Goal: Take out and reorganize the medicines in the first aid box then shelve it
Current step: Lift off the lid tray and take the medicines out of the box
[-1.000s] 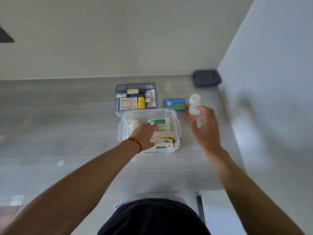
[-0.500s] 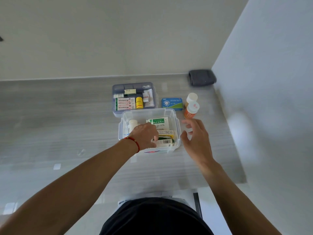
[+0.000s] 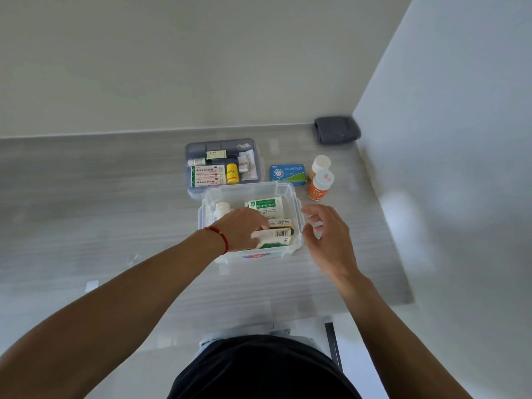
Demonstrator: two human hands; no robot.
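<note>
Inside the first aid box (image 3: 296, 197) my left hand (image 3: 240, 230) pinches a light, crushable barcode carton (image 3: 273, 235) by its edges; my right hand (image 3: 328, 236), beside the box, hangs relaxed and empty.

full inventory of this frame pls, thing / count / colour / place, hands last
clear plastic first aid box: 1, transparent, counter centre, open
green-and-white medicine carton: 1, inside the box, far side
barcoded white-and-green carton: 1, inside the box, near side
white pill bottle: 1, inside the box, left
grey compartment tray: 1, blue-grey, behind the box, holds small packs
yellow jar: 1, in the tray
blue Loratadine tablet box: 1, blue and green, right of the tray
orange white-capped bottles: 2, right of the tablet box
folded dark grey cloth: 1, far right corner
grey counter: 1
left hand: in the box, grips the barcoded carton; red wrist cord
right hand: open, beside the box's right wall
</note>
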